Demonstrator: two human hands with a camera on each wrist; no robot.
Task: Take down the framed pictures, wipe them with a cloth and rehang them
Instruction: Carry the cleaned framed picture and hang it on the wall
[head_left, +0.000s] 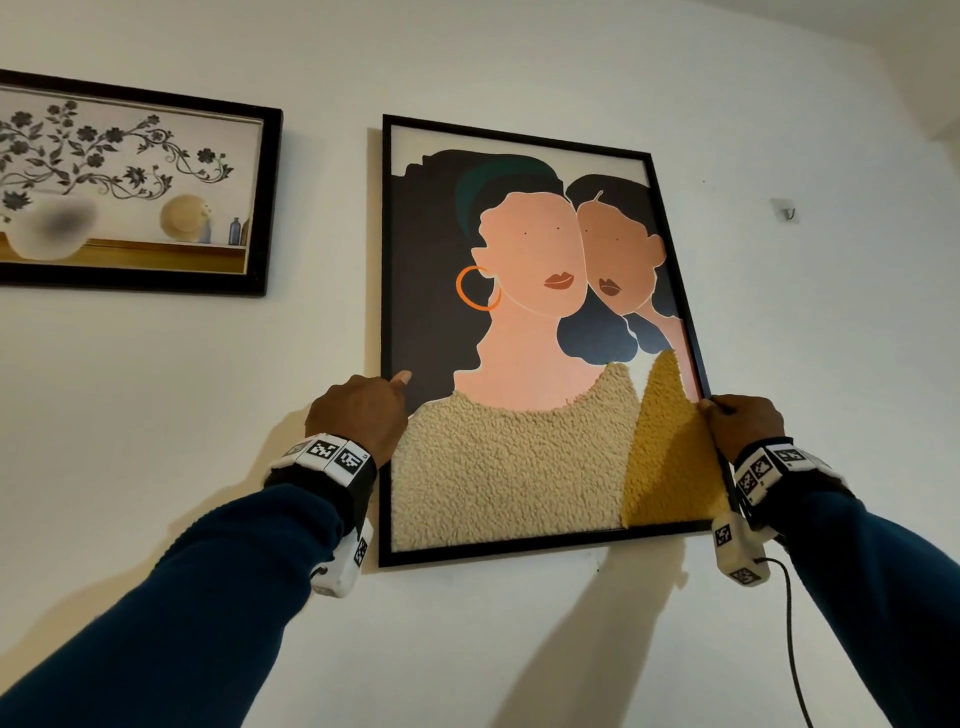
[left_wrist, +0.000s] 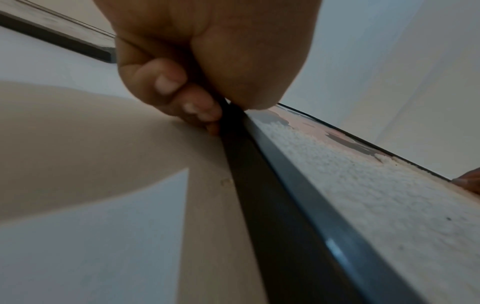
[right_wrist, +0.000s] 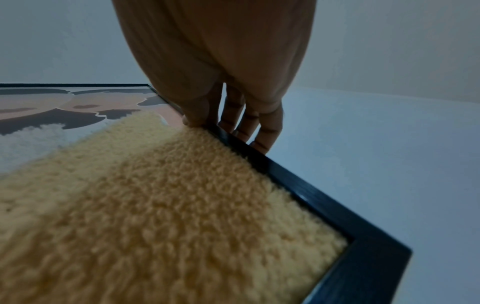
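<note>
A tall black-framed picture of two faces (head_left: 524, 332) sits against the white wall, tilted slightly clockwise. My left hand (head_left: 363, 410) grips its left edge, thumb on the front and fingers (left_wrist: 182, 96) curled behind the frame (left_wrist: 272, 185). My right hand (head_left: 743, 423) grips the right edge, thumb on the front and fingers (right_wrist: 249, 123) behind the frame (right_wrist: 311, 185). A second framed picture with flowers and a vase (head_left: 130, 187) hangs to the left. No cloth shows in any view.
A small hook (head_left: 787, 212) is fixed to the wall right of the tall picture. A cable (head_left: 789, 639) hangs from my right wrist. Bare white wall lies below and to the right of the frames.
</note>
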